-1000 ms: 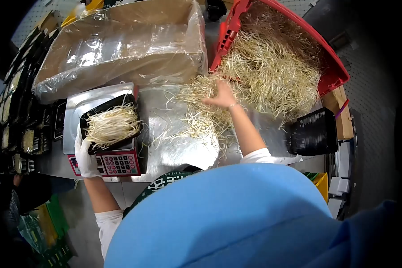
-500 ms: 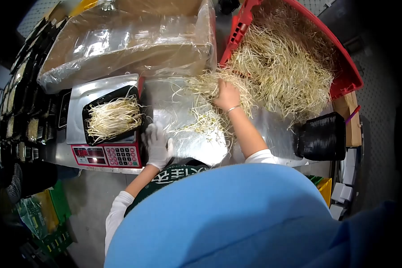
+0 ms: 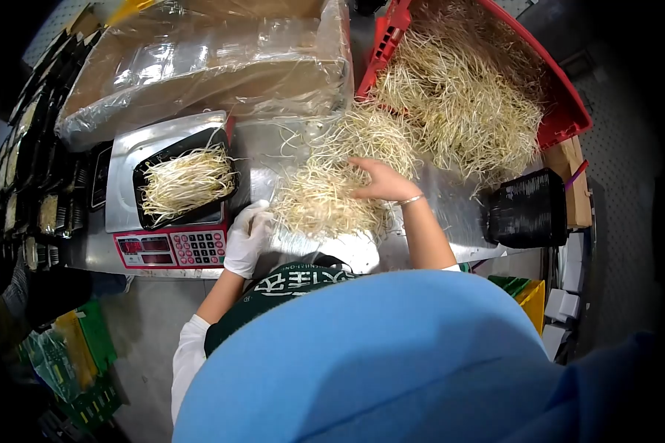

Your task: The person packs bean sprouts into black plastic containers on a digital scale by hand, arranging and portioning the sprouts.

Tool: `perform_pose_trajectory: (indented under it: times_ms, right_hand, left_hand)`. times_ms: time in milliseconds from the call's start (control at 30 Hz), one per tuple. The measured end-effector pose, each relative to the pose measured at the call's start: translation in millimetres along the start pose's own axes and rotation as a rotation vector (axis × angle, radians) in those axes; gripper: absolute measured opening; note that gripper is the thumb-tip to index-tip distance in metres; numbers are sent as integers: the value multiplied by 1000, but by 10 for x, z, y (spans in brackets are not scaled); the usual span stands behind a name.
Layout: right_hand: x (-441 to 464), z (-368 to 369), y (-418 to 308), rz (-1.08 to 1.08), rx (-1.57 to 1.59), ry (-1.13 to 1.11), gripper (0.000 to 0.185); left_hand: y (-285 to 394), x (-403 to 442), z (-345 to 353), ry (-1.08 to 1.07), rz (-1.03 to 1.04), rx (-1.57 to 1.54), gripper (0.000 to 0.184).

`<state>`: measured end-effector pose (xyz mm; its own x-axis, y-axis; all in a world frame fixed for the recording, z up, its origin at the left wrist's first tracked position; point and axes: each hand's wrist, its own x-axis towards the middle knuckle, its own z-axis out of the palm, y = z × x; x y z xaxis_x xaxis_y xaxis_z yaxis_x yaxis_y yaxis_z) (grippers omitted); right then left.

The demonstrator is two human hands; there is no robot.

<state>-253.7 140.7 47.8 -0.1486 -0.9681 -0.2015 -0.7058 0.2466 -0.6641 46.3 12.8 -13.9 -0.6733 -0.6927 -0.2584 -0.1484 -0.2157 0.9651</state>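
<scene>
My right hand (image 3: 383,181), bare with a band at the wrist, is at a loose heap of bean sprouts (image 3: 329,203) on the metal table, thumb and fingers apart. My left hand (image 3: 248,238), in a white glove, is closed at the near left edge of that heap; whether anything is in its fingers is hidden. Left of it stands a red and silver weighing scale (image 3: 129,159). On the scale's plate sits a black tray (image 3: 145,214) filled with bean sprouts (image 3: 188,183).
A red crate (image 3: 569,125), tipped toward me, spills bean sprouts (image 3: 469,96) at the back right. A plastic-lined box (image 3: 207,81) stands at the back left. Black trays (image 3: 528,210) are stacked on the right; filled trays (image 3: 29,159) are piled far left.
My right hand has come nearer to me and opened, and sprouts have been drawn into a thicker heap in front of me. My left hand has gone from spread fingers to curled.
</scene>
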Motion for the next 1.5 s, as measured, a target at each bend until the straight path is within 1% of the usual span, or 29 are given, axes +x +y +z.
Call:
perform_pose_trajectory:
  times_ms: [67, 133, 167, 200, 233, 300, 333, 400, 433, 467, 533, 567, 600, 700, 800, 833, 867, 933, 967, 1000, 1067, 1133, 1200, 1267, 1333, 1400, 1433, 1467, 1500]
  right_hand:
    - [-15, 1, 31, 89, 54, 45, 86]
    - [19, 133, 120, 120, -48, 189, 90]
    - [68, 303, 121, 87, 8, 165, 92]
    - [76, 481, 82, 69, 17, 49, 93]
    - [91, 692, 88, -60, 6, 9, 99]
    - [-217, 857, -217, -91, -315, 22, 109]
    - [-332, 912, -243, -149, -397, 64, 112]
    - [-460, 952, -172, -118, -492, 74, 110]
    - [-510, 969, -117, -95, -590, 67, 107]
    - [-475, 949, -12, -96, -587, 64, 107]
    - [-237, 819, 230, -48, -427, 167, 96]
    - [-140, 698, 246, 2, -355, 150, 92]
    - [-86, 581, 231, 53, -286, 135, 88]
    - [-216, 310, 36, 23, -299, 229, 73]
    - [-464, 200, 88, 61, -348, 258, 63]
    - [-550, 160, 180, 148, -333, 251, 64]
    - [-627, 121, 281, 233, -320, 245, 64]
    - [-721, 245, 482, 218, -273, 219, 69]
    - [-775, 399, 507, 224, -434, 291, 72]
    - [-791, 508, 519, 227, -597, 364, 74]
    - [-674, 581, 577, 256, -546, 374, 78]
    - [-412, 491, 700, 345, -393, 268, 77]
    - [-330, 289, 683, 388, -370, 278, 72]
    - [-344, 13, 535, 321, -124, 341, 61]
    - [-381, -123, 194, 368, 4, 297, 61]
    - [-318, 11, 102, 158, 142, 387, 61]
    - [-241, 71, -163, 202, 164, 322, 63]
    - [-82, 326, -2, 139, 173, 245, 66]
    - [-41, 436, -26, 98, -4, 138, 69]
  left_hand:
    - [34, 40, 66, 144, 411, 227, 34]
    - [308, 243, 310, 131, 667, 567, 46]
    - [397, 372, 423, 24, 808, 709, 56]
    - [427, 478, 532, -101, 782, 896, 82]
    - [340, 572, 557, -226, 755, 930, 94]
    - [273, 589, 526, -495, 691, 1094, 118]
    - [303, 504, 489, -500, 691, 1097, 118]
    - [358, 383, 454, -730, 487, 1422, 121]
    - [360, 411, 474, -729, 447, 1543, 125]
    - [374, 480, 517, -731, 442, 1542, 125]
    - [428, 709, 603, -533, 556, 1445, 119]
    - [343, 853, 625, -429, 710, 1370, 100]
    - [376, 915, 641, -429, 714, 1372, 100]
    - [523, 888, 657, -344, 526, 1240, 73]
    - [568, 696, 477, -213, 596, 1048, 74]
    - [484, 706, 377, -193, 443, 1084, 77]
    - [404, 696, 302, -192, 443, 1082, 77]
    - [363, 629, 234, -102, 257, 1239, 81]
    - [416, 638, 229, -211, 184, 1273, 80]
    - [330, 661, 240, -211, 182, 1272, 80]
    - [89, 712, 266, 36, 410, 1452, 85]
    - [191, 744, 351, 25, 405, 1463, 88]
    - [194, 819, 383, -253, 261, 1462, 83]
    - [166, 617, 266, -215, 350, 1384, 75]
    - [134, 289, 149, -119, 822, 1193, 58]
    - [404, -2, 229, -386, 680, 1351, 57]
    - [312, -56, 295, -397, 788, 1351, 56]
    - [-20, 56, 314, -302, 1101, 1214, 56]
    - [-13, 35, 303, -350, 1029, 1278, 55]
